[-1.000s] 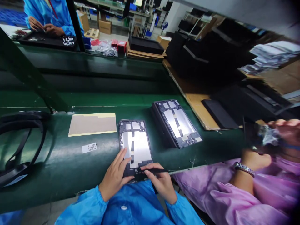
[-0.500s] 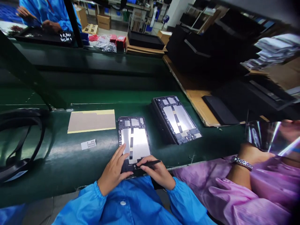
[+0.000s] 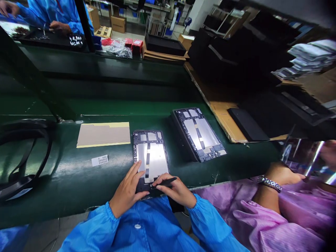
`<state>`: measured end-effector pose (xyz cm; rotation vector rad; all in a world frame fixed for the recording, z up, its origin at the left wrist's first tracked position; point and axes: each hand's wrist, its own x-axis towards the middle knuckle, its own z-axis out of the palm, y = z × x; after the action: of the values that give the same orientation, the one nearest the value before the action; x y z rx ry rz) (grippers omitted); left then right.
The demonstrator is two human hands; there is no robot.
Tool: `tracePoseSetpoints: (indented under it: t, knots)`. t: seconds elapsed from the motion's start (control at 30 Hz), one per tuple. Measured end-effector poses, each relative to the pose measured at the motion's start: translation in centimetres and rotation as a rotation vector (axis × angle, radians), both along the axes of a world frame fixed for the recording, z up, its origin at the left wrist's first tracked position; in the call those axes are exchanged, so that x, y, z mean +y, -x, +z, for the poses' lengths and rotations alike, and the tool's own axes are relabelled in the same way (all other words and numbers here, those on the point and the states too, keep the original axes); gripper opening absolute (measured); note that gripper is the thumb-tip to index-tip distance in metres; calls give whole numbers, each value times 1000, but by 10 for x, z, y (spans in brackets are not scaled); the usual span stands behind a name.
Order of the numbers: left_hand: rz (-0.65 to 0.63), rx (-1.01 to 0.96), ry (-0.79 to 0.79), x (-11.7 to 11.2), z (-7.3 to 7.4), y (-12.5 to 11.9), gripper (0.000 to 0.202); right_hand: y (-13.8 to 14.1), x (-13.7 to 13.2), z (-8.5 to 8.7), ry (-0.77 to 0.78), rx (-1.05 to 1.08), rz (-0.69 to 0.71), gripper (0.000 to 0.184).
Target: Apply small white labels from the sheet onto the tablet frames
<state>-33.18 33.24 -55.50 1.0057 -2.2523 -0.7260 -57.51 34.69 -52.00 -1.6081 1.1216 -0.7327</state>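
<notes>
An opened tablet (image 3: 158,157) with its metal inner frame showing lies on the green bench in front of me. My left hand (image 3: 128,187) rests on its lower left edge with the fingers spread. In my right hand (image 3: 175,191) black tweezers (image 3: 168,181) are pinched, their tip down at the tablet's lower end; the fingers partly hide the tip. To the right stands a stack of similar opened tablets (image 3: 203,134). On the left lie a grey-brown sheet with yellow edges (image 3: 103,134) and a small white label sheet (image 3: 99,160) with dark squares.
A black ring-shaped strap or headset (image 3: 48,154) sits at the far left. Right of me a co-worker in a pink sleeve (image 3: 262,203) handles a shiny film. Opposite, a person in blue works over a black tray (image 3: 52,42). Cardboard (image 3: 223,122) and black foam lie behind the stack.
My right hand has tilted the tweezers slightly, still at the tablet's lower end. My left hand stays in place. The co-worker's shiny film has shifted, and the person opposite has moved their hands apart.
</notes>
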Motion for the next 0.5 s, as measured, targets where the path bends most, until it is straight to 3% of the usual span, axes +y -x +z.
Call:
tracePoseSetpoints:
  t: [0.37, 0.5]
  knots:
    - [6, -4, 48, 0, 1, 0, 68, -1, 0, 1, 135, 20, 81, 10]
    - [1, 19, 226, 1, 6, -1, 35, -1, 4, -4, 152, -60, 40, 8]
